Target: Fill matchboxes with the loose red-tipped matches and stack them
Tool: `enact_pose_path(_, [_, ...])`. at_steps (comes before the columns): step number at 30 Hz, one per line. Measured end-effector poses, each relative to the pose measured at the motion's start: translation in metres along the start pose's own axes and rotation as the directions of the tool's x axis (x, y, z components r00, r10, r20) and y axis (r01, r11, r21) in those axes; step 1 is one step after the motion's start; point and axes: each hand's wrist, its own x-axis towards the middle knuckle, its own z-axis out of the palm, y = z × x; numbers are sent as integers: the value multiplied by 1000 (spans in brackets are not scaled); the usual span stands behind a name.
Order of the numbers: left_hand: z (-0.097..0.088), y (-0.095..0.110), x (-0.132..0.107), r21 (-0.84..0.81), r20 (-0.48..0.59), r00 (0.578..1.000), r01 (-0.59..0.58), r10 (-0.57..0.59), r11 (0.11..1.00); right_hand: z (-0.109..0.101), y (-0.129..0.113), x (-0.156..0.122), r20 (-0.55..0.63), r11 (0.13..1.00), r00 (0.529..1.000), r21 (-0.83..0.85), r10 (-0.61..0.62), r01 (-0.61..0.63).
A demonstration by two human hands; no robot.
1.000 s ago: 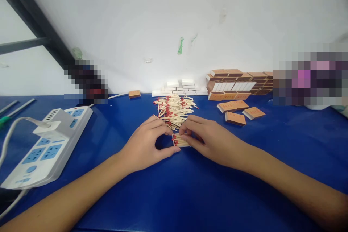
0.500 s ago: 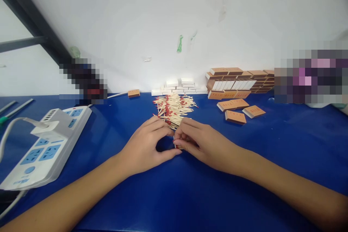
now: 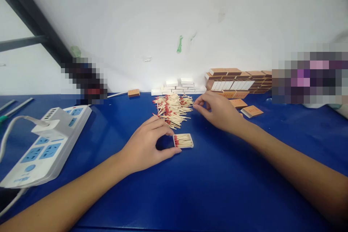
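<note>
A small open matchbox tray [image 3: 183, 140] filled with red-tipped matches lies on the blue table [image 3: 190, 188]. My left hand [image 3: 148, 143] curls round the tray's left end, thumb and fingers touching it. My right hand [image 3: 219, 110] is out at the right edge of the loose pile of matches [image 3: 172, 108], its thumb and forefinger pinched together at the pile's edge; I cannot make out anything between them. Behind the pile sits a low stack of white inner trays [image 3: 181, 86].
Stacked brown matchbox sleeves [image 3: 239, 81] stand at the back right, with loose sleeves [image 3: 252, 110] in front of them. One sleeve [image 3: 134, 92] lies alone at the back. A white power strip [image 3: 49, 141] with a plugged adapter occupies the left. The wall is right behind.
My right hand left the filled tray and moved up and right to the edge of the match pile. The tray is now uncovered. My left hand stayed put.
</note>
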Motion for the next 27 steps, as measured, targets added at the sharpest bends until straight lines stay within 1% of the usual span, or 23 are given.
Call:
enact_pose_path(2, [0,0,-1,-4,-4,1000,1,-1,1000,6,17,7,-8,998,999,-48,36,-37])
enact_pose_path(5, [0,0,-1,-6,-6,1000,-1,1,1000,14,28,12,22,996,998,-67,61,-60])
enact_pose_path(8, [0,0,0,-6,-3,1000,-4,4,1000,18,27,14,46,990,994,-98,102,-97])
enact_pose_path(10, [0,0,1,-8,-7,1000,-3,2,1000,18,24,14,45,985,989,-104,142,-136])
enact_pose_path(14, [-1,0,1,-9,-8,1000,-8,8,1000,10,16,10,5,968,974,-111,227,-225])
enact_pose_path(17, [-1,1,0,-8,2,1000,-8,8,1000,4,14,7,36,963,965,-78,260,-257])
enact_pose_path(18, [-1,1,-1,-7,2,1000,-4,4,1000,3,15,6,51,968,968,-60,246,-243])
enact_pose_path(19, [-1,1,-1,-6,2,1000,1,0,1000,2,16,6,64,978,976,-40,206,-204])
enact_pose_path(21, [-1,2,-1,-4,0,1000,4,-4,1000,0,21,6,85,997,994,0,75,-75])
enact_pose_path(23, [0,1,-1,-3,2,1000,1,-1,1000,0,26,6,122,999,992,29,-42,38])
enact_pose_path(24, [0,1,-1,-2,4,1000,-2,2,1000,-1,28,6,146,997,987,34,-69,65])
enact_pose_path(27, [0,0,-1,-1,2,1000,-6,6,1000,-1,32,5,187,997,979,16,-75,73])
